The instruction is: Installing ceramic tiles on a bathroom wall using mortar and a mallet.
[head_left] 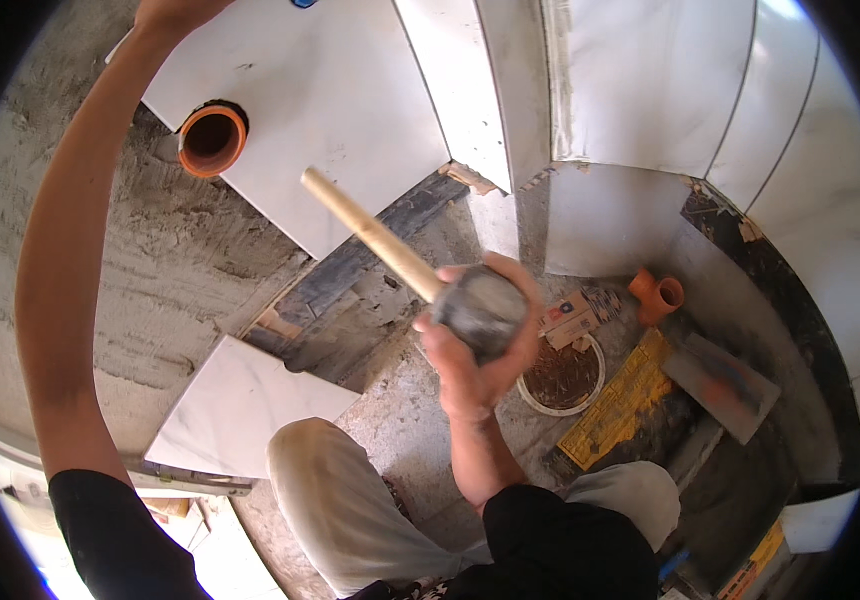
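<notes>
Your right hand [472, 388] grips that black-headed wooden mallet [485, 312] (left hand [178, 9], can't tell), slip and the white marbled tile [235, 415] lower-left of it could chip.

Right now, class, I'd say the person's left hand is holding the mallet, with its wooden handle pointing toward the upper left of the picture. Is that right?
Not quite: the head view shows the right hand holding the mallet; the left hand is up at the top edge, partly cut off. The wooden handle does point toward the upper left.
</notes>
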### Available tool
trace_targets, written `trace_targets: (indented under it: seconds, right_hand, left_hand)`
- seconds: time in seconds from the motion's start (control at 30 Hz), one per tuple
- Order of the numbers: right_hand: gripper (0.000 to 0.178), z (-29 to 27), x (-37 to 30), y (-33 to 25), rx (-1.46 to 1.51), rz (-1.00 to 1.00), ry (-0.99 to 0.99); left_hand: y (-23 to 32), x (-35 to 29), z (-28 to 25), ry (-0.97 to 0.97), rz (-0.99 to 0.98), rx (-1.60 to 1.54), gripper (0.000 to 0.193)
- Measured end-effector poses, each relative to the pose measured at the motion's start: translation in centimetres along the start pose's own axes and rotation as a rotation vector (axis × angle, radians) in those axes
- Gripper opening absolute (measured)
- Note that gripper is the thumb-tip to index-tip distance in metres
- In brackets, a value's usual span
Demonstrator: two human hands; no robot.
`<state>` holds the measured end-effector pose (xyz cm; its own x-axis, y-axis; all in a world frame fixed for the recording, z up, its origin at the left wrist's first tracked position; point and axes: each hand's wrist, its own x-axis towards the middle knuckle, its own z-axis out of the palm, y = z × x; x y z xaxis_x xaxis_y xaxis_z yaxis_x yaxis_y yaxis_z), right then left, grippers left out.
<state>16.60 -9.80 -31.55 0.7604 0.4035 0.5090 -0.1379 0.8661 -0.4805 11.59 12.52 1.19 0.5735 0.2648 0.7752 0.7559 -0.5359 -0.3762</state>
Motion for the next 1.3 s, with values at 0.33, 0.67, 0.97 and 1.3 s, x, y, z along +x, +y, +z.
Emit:
trace_targets:
  seconds: [0.33, 0.67, 0.97, 1.3]
  right_hand:
    - [0.072, 1.7, 0.7, -1.4, -0.057, 0.242, 0.144]
    - [0.066, 4.8, 2.6, -2.3, -0.136, 0.234, 0.359]
    - [0.053, 5.4, 1.7, -3.5, -0.234, 0.287, 0.693]
    - [0.046, 7.4, -3.5, -2.3, -0.229, 0.161, 0.770]
  left_hand:
    - [-1.3, 0.0, 1.0, 0.051, 0.227, -0.031, 0.042]
    - [-2.1, 1.8, 0.5, -0.235, 0.551, -0.148, 0.058]
    - [-0.3, 3.1, -1.7, -0.375, 0.524, -0.041, 0.043]
    - [-5.0, 5.1, -1.5, -0.546, 0.896, -0.583, 0.038]
